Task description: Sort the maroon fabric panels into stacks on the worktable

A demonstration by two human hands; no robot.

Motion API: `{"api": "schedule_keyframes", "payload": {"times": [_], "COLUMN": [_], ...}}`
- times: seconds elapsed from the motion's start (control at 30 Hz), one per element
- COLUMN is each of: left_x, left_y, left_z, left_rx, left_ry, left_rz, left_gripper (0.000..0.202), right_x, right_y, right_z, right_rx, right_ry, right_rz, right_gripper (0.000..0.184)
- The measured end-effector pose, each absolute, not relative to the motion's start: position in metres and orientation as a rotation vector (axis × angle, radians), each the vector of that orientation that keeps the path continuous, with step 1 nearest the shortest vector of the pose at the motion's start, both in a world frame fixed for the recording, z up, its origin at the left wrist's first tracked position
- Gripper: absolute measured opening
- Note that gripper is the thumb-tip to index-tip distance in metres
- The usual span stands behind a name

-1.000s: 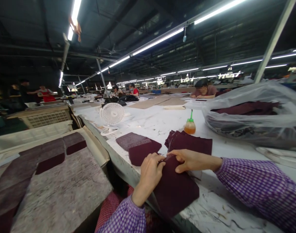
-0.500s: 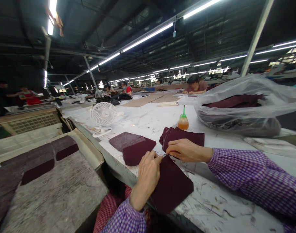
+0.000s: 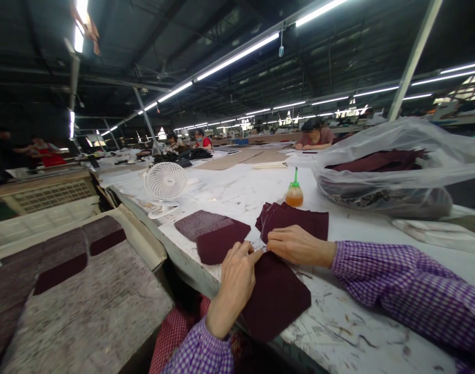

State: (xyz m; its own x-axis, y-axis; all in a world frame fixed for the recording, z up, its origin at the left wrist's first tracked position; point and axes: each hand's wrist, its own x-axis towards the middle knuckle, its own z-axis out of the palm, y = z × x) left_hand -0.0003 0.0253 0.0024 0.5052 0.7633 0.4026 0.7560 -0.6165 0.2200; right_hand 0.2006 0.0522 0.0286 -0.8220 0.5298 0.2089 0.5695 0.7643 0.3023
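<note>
A dark maroon fabric piece (image 3: 278,301) with cut corners lies at the table's near edge, partly overhanging it. My left hand (image 3: 237,275) is closed at its upper left edge, fingertips pressed together there. From the right, my right hand (image 3: 297,244) pinches the same piece's top edge, its fingertips close to the left ones. What lies right between the fingertips is hidden. Two more maroon pieces (image 3: 217,243) overlap just beyond my left hand, one with a greyish mottled face. Behind my right hand sits a fanned stack of maroon pieces (image 3: 299,218).
A squeeze bottle (image 3: 294,195) with amber liquid and a green spout stands beyond the stack. A white fan (image 3: 166,182) is at the table's left. A clear plastic bag (image 3: 385,200) of dark pieces lies right. More pieces rest on the mottled board (image 3: 105,296) at left. Other people work farther back.
My right hand has shifted slightly down and left along the top edge of the piece. My left hand and the fabric stay almost where they were.
</note>
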Motion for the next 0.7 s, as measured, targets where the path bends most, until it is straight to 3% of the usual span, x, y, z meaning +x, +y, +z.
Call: {"api": "schedule_keyframes", "payload": {"times": [0.27, 0.5, 0.7], "left_x": [-0.001, 0.000, -0.020], "left_y": [0.022, 0.021, 0.022], "left_z": [0.005, 0.003, 0.008], "left_rx": [2.779, 2.808, 2.674], "left_ry": [1.372, 1.375, 1.291], "left_rz": [0.670, 0.641, 0.739], "left_gripper": [0.031, 0.034, 0.027], "right_x": [0.206, 0.195, 0.187], "right_y": [0.042, 0.032, 0.025], "right_z": [0.033, 0.038, 0.027], "right_rx": [-0.754, -0.977, -1.010], "right_ry": [-2.906, -2.682, -2.683], "right_rz": [-0.717, -0.034, 0.072], "right_gripper": [0.017, 0.031, 0.033]}}
